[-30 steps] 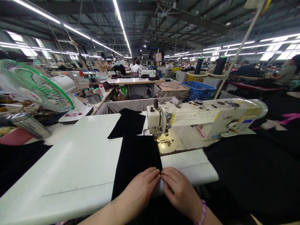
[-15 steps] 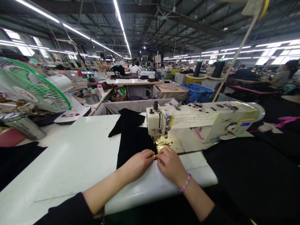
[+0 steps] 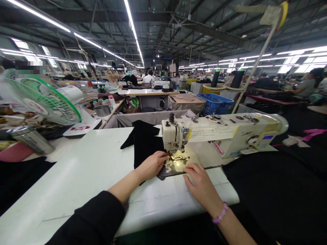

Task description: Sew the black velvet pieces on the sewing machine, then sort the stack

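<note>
A piece of black fabric (image 3: pixel 145 144) lies on the white sewing table, its right edge against the head of the sewing machine (image 3: pixel 204 131). Close to the needle and presser foot, my left hand (image 3: pixel 153 165) has its fingertips pinched on the fabric's edge. My right hand (image 3: pixel 200 182), with a beaded bracelet on the wrist, hovers over the front edge of the metal machine bed (image 3: pixel 176 167). Its thumb and fingers are apart and hold nothing. The lit bed plate shows between the two hands.
To the left stand a green-rimmed fan (image 3: pixel 48 98) and a silver flask (image 3: pixel 32 139). Dark cloth (image 3: pixel 276 190) fills the right side. Behind the machine are a blue basket (image 3: pixel 217 102) and thread cones (image 3: pixel 237 79). People sit at other stations farther off.
My hands have parted. The left has moved forward to the needle with the fabric, which shifted away from me; the right has let go and drawn back right.
</note>
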Demonstrator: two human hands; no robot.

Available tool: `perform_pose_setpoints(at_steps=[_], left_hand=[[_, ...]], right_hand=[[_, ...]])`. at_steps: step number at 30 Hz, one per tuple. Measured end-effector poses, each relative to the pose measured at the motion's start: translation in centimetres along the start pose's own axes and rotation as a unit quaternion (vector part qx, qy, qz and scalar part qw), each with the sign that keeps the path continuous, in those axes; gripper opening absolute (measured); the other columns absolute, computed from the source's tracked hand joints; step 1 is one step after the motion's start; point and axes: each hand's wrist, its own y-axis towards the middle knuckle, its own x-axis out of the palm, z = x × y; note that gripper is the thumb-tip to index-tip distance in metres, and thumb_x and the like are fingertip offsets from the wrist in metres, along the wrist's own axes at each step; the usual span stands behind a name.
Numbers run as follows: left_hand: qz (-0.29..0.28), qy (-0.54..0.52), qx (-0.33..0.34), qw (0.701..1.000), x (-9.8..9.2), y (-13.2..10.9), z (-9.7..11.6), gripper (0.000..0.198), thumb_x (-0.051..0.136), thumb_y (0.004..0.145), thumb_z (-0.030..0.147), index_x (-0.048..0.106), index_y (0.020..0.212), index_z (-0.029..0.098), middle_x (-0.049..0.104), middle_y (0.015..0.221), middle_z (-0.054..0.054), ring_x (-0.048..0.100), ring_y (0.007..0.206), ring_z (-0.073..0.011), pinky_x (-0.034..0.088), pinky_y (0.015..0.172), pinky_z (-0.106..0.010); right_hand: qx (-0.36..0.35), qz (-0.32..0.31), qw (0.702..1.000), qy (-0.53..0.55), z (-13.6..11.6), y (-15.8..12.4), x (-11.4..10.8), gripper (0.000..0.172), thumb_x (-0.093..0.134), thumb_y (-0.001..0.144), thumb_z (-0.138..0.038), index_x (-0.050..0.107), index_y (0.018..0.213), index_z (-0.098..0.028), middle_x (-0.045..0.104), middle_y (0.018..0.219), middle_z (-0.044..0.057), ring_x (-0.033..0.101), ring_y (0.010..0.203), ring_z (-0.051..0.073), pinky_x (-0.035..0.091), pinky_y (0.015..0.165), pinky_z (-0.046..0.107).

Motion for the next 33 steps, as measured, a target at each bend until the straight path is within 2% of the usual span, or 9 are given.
perform_pose_setpoints(at_steps=[4, 7, 9, 13, 17, 20, 27, 30, 33], left_hand=[[0.008, 0.143, -0.099, 0.985, 0.4, -1.1, 2.4, 0.047, 0.042, 0.09, 0.007, 0.051, 0.137, 0.011, 0.056, 0.134, -0.018, 0.057, 0.117, -0.0283, 0.052, 0.095, -0.043], [-0.04, 0.202, -0.226, 0.952, 0.5, -1.7, 4.1, 0.057, 0.041, 0.086, 0.001, 0.045, 0.142, 0.011, 0.057, 0.13, -0.021, 0.067, 0.095, -0.0275, 0.057, 0.071, -0.037], [-0.079, 0.2, -0.261, 0.941, 0.4, -1.7, 4.1, 0.059, 0.039, 0.085, -0.001, 0.047, 0.141, 0.013, 0.056, 0.131, -0.021, 0.07, 0.083, -0.0247, 0.057, 0.063, -0.034], [-0.096, 0.208, -0.299, 0.926, -0.5, -0.5, 0.4, 0.052, 0.034, 0.089, 0.002, 0.051, 0.136, 0.014, 0.055, 0.129, -0.022, 0.072, 0.083, -0.0251, 0.056, 0.065, -0.034], [-0.059, 0.231, -0.362, 0.901, -2.4, 0.7, -4.4, 0.047, 0.03, 0.092, 0.009, 0.051, 0.133, 0.011, 0.052, 0.133, -0.024, 0.067, 0.099, -0.0315, 0.056, 0.074, -0.04], [-0.021, 0.24, -0.384, 0.892, -3.9, 1.0, -5.1, 0.051, 0.037, 0.093, 0.023, 0.041, 0.141, 0.006, 0.039, 0.146, -0.03, 0.063, 0.108, -0.038, 0.055, 0.078, -0.046], [-0.167, 0.137, -0.257, 0.942, -4.7, -1.2, 2.5, 0.041, 0.038, 0.096, 0.038, 0.065, 0.117, 0.017, 0.073, 0.104, -0.015, 0.07, 0.094, -0.0348, 0.054, 0.079, -0.045], [-0.135, 0.064, -0.187, 0.971, -3.9, -2.2, 6.2, 0.036, 0.043, 0.095, 0.036, 0.063, 0.122, 0.024, 0.073, 0.11, -0.011, 0.071, 0.094, -0.0311, 0.056, 0.081, -0.042], [-0.048, -0.03, -0.096, 0.994, -3.1, -2.1, 9.4, 0.05, 0.049, 0.093, 0.032, 0.045, 0.142, 0.026, 0.064, 0.132, -0.012, 0.067, 0.109, -0.029, 0.055, 0.09, -0.043]], right_hand=[[0.067, 0.069, 0.993, -0.067, 3.3, -3.6, -5.4, 0.022, 0.047, 0.095, -0.029, 0.066, 0.103, -0.02, 0.066, 0.105, 0.011, 0.063, 0.098, 0.026, 0.053, 0.088, 0.044], [0.161, 0.068, 0.965, -0.196, 7.6, -7.0, -9.8, 0.037, 0.046, 0.091, -0.041, 0.064, 0.109, -0.015, 0.066, 0.108, 0.016, 0.064, 0.095, 0.031, 0.052, 0.087, 0.049], [0.211, 0.037, 0.942, -0.257, 10.6, -9.0, -11.8, 0.046, 0.048, 0.083, -0.046, 0.065, 0.106, -0.011, 0.066, 0.105, 0.021, 0.065, 0.091, 0.036, 0.052, 0.086, 0.054], [0.28, -0.045, 0.934, -0.217, 13.1, -11.1, -12.5, 0.03, 0.05, 0.073, -0.042, 0.065, 0.082, -0.018, 0.068, 0.088, 0.016, 0.067, 0.074, 0.031, 0.055, 0.071, 0.046], [0.264, -0.054, 0.932, -0.242, 11.1, -10.2, -11.9, 0.019, 0.042, 0.077, -0.031, 0.056, 0.067, -0.024, 0.062, 0.073, 0.007, 0.062, 0.064, 0.023, 0.046, 0.06, 0.035], [0.287, -0.042, 0.927, -0.236, 9.8, -9.0, -12.3, 0.018, 0.044, 0.075, -0.027, 0.056, 0.062, -0.024, 0.061, 0.069, 0.003, 0.059, 0.06, 0.02, 0.041, 0.058, 0.032], [0.437, 0.07, 0.887, -0.133, 9.3, -8.3, -14.5, 0.018, 0.052, 0.067, -0.037, 0.062, 0.062, -0.023, 0.067, 0.066, 0.004, 0.062, 0.06, 0.022, 0.044, 0.059, 0.032], [0.385, 0.199, 0.884, -0.176, 7.9, -7.4, -15.6, 0.017, 0.053, 0.07, -0.038, 0.061, 0.067, -0.023, 0.073, 0.088, 0.009, 0.066, 0.078, 0.027, 0.049, 0.072, 0.036], [0.309, 0.188, 0.923, -0.13, 5.0, -5.8, -15.9, 0.013, 0.053, 0.072, -0.035, 0.057, 0.067, -0.024, 0.073, 0.096, 0.009, 0.067, 0.088, 0.027, 0.05, 0.081, 0.037]])
